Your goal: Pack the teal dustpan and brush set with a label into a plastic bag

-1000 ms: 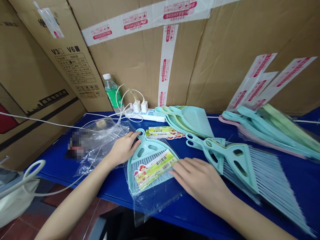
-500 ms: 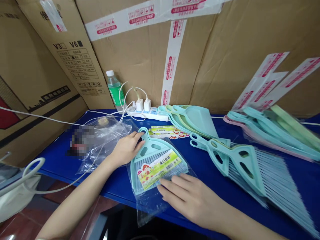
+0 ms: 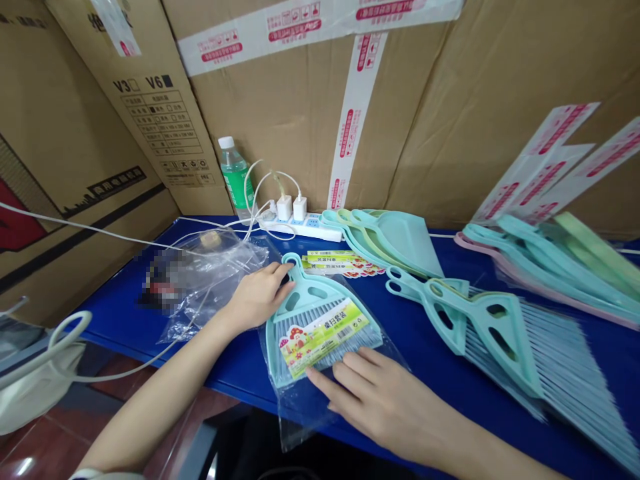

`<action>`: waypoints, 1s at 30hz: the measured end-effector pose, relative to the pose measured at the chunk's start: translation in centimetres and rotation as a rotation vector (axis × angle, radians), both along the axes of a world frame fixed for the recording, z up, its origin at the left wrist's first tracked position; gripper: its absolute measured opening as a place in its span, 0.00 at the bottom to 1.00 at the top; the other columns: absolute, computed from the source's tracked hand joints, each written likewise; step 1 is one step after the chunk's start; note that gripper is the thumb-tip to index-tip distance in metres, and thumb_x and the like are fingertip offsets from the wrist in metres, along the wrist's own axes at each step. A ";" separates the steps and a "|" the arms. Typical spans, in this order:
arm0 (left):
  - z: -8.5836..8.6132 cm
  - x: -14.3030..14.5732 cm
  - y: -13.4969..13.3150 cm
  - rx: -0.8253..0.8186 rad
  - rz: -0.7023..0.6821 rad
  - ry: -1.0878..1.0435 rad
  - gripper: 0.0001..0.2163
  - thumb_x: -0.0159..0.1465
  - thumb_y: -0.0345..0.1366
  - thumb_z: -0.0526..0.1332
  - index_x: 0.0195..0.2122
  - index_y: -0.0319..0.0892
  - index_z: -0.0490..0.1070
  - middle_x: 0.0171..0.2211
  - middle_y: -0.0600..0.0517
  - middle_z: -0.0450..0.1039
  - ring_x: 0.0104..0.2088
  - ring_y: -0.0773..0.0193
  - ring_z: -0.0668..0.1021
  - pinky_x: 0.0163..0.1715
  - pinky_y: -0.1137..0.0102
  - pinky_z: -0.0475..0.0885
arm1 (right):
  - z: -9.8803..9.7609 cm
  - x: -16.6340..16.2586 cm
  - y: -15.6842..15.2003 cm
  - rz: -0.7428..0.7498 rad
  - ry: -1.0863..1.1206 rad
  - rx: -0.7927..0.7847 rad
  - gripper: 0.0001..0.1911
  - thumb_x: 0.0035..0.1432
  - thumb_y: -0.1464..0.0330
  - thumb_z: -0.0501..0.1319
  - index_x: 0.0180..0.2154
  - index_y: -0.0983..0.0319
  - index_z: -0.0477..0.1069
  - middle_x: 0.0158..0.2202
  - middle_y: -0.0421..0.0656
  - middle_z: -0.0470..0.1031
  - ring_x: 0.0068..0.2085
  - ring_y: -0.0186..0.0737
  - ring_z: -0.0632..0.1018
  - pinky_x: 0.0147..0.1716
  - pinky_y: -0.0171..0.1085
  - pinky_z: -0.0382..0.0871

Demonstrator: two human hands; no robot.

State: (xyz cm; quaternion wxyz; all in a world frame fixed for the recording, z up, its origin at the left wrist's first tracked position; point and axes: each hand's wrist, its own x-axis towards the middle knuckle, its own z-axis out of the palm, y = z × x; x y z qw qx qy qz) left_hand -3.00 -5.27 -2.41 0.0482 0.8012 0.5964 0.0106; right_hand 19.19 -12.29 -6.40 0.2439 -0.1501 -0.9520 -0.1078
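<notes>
Hands rest flat on a bagged dustpan-and-brush set (image 3: 320,327) at the near edge of the blue worktop (image 3: 415,333). I see my left hand (image 3: 257,293) pressing beside the teal handle, fingers loosely spread, its grip closed on nothing. My right hand (image 3: 380,397) lies open-palmed on the clear bag's lower end, fingertips (image 3: 320,383) just below the mushroom label. Loose brushes (image 3: 500,333) lie just right of the set.

Bare blue table (image 3: 415,337) lies open between bagged dustpan (image 3: 320,327) and brush pile (image 3: 505,340).
</notes>
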 end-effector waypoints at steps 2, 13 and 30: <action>0.0 0.0 0.0 -0.006 0.001 0.003 0.18 0.70 0.38 0.48 0.60 0.42 0.60 0.50 0.45 0.72 0.46 0.53 0.78 0.46 0.61 0.73 | 0.1 -0.1 -0.1 0.012 -0.019 -0.002 0.17 0.66 0.77 0.48 0.48 0.67 0.72 0.27 0.40 0.74 0.30 0.39 0.71 0.31 0.40 0.63; -0.1 -0.2 0.0 0.012 -0.022 0.008 0.18 0.70 0.38 0.49 0.59 0.42 0.60 0.49 0.45 0.73 0.45 0.54 0.79 0.45 0.62 0.74 | -0.9 -0.2 0.0 0.001 -0.016 -0.053 0.15 0.68 0.72 0.49 0.50 0.65 0.71 0.29 0.40 0.73 0.31 0.40 0.70 0.34 0.41 0.60; -0.5 -0.6 0.1 0.046 -0.058 -0.073 0.18 0.69 0.38 0.49 0.58 0.40 0.62 0.47 0.44 0.73 0.43 0.53 0.79 0.43 0.60 0.74 | 0.4 0.4 0.6 -0.041 0.011 -0.088 0.16 0.64 0.76 0.50 0.47 0.60 0.72 0.28 0.41 0.71 0.32 0.40 0.70 0.34 0.39 0.65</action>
